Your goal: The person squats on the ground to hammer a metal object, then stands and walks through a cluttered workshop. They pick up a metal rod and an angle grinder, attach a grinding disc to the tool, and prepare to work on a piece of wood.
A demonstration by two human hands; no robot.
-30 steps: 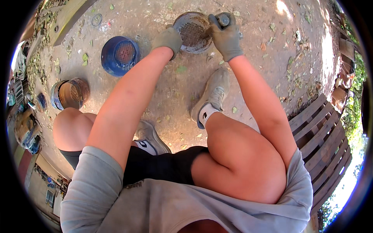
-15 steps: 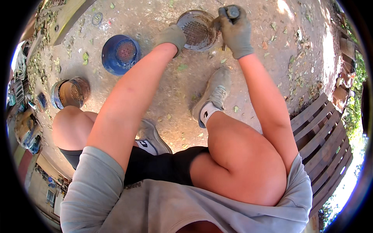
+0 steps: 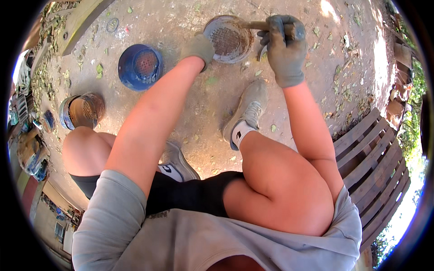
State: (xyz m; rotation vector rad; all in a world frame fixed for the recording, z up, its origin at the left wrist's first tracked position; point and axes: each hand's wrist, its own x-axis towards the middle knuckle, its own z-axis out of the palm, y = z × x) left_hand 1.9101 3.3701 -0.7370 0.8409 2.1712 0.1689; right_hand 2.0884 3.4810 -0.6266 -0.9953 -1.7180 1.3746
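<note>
Between pan rim (image 3: pixel 233 58) and shoe (image 3: pixel 247 108), open ground (image 3: pixel 240 73)

Head cam, left of a side-by-side pair, worn by the person (image 3: pixel 289 194) I'm watching. Wide fisheye, upright, unmirrored, aimed down past their front. Shirt (image 3: pixel 181 239) very near, across the lower edge; arms (image 3: pixel 151 117) reach up the frame to left grip (image 3: pixel 198 49) and right grip (image 3: pixel 287 54), farther out near the top. Ground (image 3: pixel 203 108) seen from above. Slats (image 3: pixel 358 129) at right bend toward the rim; corners black.
</note>
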